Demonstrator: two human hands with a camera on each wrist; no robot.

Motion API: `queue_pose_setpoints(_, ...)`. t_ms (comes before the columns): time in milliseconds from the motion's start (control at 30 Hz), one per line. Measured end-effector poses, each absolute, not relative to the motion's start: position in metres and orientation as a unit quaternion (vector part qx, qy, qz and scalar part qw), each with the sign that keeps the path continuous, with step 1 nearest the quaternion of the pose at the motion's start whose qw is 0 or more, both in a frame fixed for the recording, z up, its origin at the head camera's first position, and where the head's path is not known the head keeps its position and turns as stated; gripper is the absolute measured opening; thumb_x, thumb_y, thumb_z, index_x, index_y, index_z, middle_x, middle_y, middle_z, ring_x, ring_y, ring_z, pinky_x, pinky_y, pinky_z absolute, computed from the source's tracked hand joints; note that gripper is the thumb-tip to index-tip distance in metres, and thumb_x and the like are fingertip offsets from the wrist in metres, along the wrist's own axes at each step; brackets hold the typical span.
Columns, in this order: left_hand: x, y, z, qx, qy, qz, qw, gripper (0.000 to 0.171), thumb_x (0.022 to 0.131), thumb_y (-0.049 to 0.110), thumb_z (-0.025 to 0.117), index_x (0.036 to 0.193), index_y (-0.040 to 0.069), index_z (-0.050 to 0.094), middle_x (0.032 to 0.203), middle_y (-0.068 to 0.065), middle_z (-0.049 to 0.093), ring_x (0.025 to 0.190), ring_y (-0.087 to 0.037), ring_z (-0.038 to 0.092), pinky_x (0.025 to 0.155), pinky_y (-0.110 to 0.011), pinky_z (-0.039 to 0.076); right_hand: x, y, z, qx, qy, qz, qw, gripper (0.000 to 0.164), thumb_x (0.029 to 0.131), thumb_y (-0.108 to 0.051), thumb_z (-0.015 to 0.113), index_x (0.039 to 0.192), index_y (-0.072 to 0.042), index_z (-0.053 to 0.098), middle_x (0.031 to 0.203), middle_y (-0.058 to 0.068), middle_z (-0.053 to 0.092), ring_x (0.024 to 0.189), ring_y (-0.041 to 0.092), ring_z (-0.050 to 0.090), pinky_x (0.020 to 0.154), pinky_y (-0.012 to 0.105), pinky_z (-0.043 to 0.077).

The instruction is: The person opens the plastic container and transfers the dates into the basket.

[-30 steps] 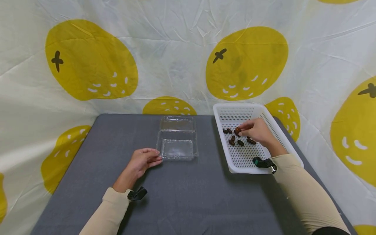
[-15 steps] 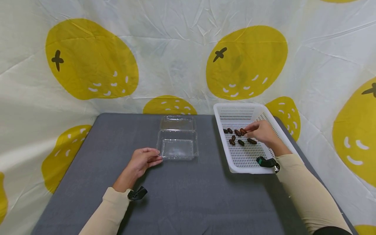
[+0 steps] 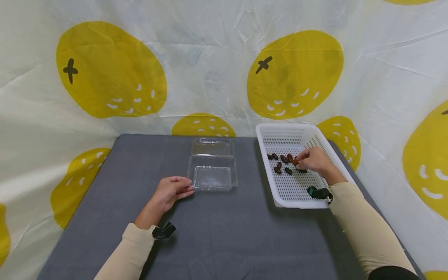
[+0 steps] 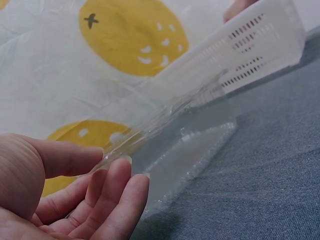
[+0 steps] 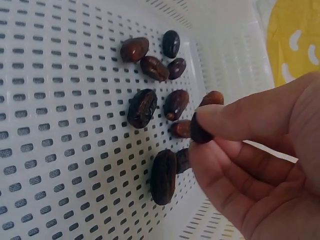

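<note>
My left hand (image 3: 171,191) pinches the near left corner of a clear plastic clamshell box (image 3: 212,177) between thumb and fingers. The box lies with its lid (image 3: 212,147) folded back behind it. In the left wrist view, the thumb and fingers (image 4: 117,187) meet on the thin rim (image 4: 150,130). Over the white perforated basket (image 3: 276,196), my right hand (image 3: 315,161) pinches a dark brown date (image 5: 201,130), partly covered by the thumb. Several other dates lie loose on the basket floor, among them a long dark one (image 5: 163,177) and a reddish one (image 5: 134,49).
A grey cloth (image 3: 224,237) covers the table. The basket stands at the back right, near the table's right edge. Behind hangs a white curtain (image 3: 206,77) with yellow fruit prints. Black straps with cameras (image 3: 163,231) sit on both wrists.
My right hand has shifted slightly right and nearer within the basket. A reddish date it was at earlier now lies uncovered beside the others. The left hand and box have stayed put.
</note>
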State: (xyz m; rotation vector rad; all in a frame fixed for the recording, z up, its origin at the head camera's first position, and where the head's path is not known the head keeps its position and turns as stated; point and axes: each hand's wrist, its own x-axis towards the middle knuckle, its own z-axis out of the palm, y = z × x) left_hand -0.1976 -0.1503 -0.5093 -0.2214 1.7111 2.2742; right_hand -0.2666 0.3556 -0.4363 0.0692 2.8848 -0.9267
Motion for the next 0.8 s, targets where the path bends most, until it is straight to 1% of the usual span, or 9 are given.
queue_pose_setpoints(133,-0.196,-0.149,-0.511,-0.073,0.592,0.789,0.148,0.005,0.095,-0.002,0.072,0.096,0.003,0.073,0.085,-0.006,0.076,0.080,-0.019,0.077,0.085,-0.038,0.068,-0.269,0.361,-0.440,0.030,0.955,-0.283,0.080,0.029,0.083,-0.010,0.082,0.106,0.005,0.073,0.097,0.018,0.071,0.089,0.030,0.060,0.070,0.029,0.054)
queue_pose_setpoints(267,-0.195,-0.149,-0.511,-0.071,0.595,0.785,0.157,0.006,0.094,0.001,0.075,0.099,0.003,0.072,0.088,-0.005,0.075,0.082,-0.019,0.077,0.087,-0.039,0.068,-0.271,0.366,-0.443,0.034,0.960,-0.261,0.093,0.026,0.079,-0.006,0.082,0.100,0.006,0.072,0.085,0.013,0.069,0.081,0.026,0.060,0.062,0.027,0.052)
queue_pose_setpoints(367,-0.196,-0.149,-0.509,-0.071,0.600,0.782,0.151,0.007,0.093,0.004,0.077,0.099,0.004,0.072,0.089,-0.004,0.076,0.083,-0.020,0.077,0.088,-0.040,0.068,-0.271,0.368,-0.443,0.033,0.966,-0.236,0.096,0.025,0.079,-0.006,0.080,0.099,0.007,0.072,0.083,0.013,0.068,0.079,0.027,0.060,0.060,0.027,0.051)
queue_pose_setpoints(500,-0.197,-0.152,-0.507,-0.079,0.612,0.775,0.133,0.007,0.093,0.009,0.078,0.096,0.006,0.073,0.086,-0.003,0.076,0.081,-0.019,0.077,0.086,-0.039,0.068,-0.271,0.367,-0.441,0.029,0.971,-0.219,0.089,0.022,0.084,-0.008,0.076,0.100,0.007,0.073,0.089,0.017,0.068,0.081,0.029,0.061,0.062,0.028,0.052)
queue_pose_setpoints(567,-0.198,-0.155,-0.505,-0.083,0.622,0.769,0.122,0.009,0.094,0.012,0.078,0.097,0.006,0.072,0.085,-0.002,0.075,0.079,-0.017,0.077,0.084,-0.038,0.068,-0.270,0.366,-0.439,0.026,0.973,-0.217,0.080,0.021,0.088,-0.011,0.074,0.101,0.006,0.073,0.092,0.018,0.069,0.083,0.030,0.060,0.064,0.029,0.052)
queue_pose_setpoints(633,-0.198,-0.157,-0.503,-0.087,0.637,0.759,0.107,0.016,0.094,0.016,0.079,0.099,0.004,0.072,0.085,-0.003,0.075,0.077,-0.017,0.076,0.083,-0.038,0.069,-0.269,0.363,-0.436,0.016,0.974,-0.218,0.064,0.021,0.092,-0.013,0.071,0.101,0.005,0.073,0.095,0.019,0.070,0.084,0.030,0.060,0.066,0.031,0.051)
queue_pose_setpoints(733,-0.199,-0.160,-0.497,-0.083,0.682,0.723,0.075,0.031,0.094,0.027,0.080,0.106,-0.001,0.071,0.088,-0.004,0.075,0.080,-0.017,0.075,0.086,-0.039,0.068,-0.265,0.351,-0.424,-0.005,0.975,-0.221,0.040,0.027,0.097,-0.021,0.068,0.107,0.004,0.074,0.103,0.022,0.072,0.089,0.033,0.061,0.073,0.039,0.056)
queue_pose_setpoints(800,-0.200,-0.161,-0.491,-0.073,0.724,0.684,0.047,0.042,0.095,0.035,0.078,0.113,-0.002,0.070,0.097,-0.009,0.075,0.088,-0.022,0.075,0.090,-0.041,0.067,-0.261,0.337,-0.414,-0.024,0.974,-0.223,0.027,0.035,0.100,-0.026,0.066,0.118,0.004,0.072,0.114,0.026,0.072,0.098,0.039,0.064,0.083,0.050,0.060)
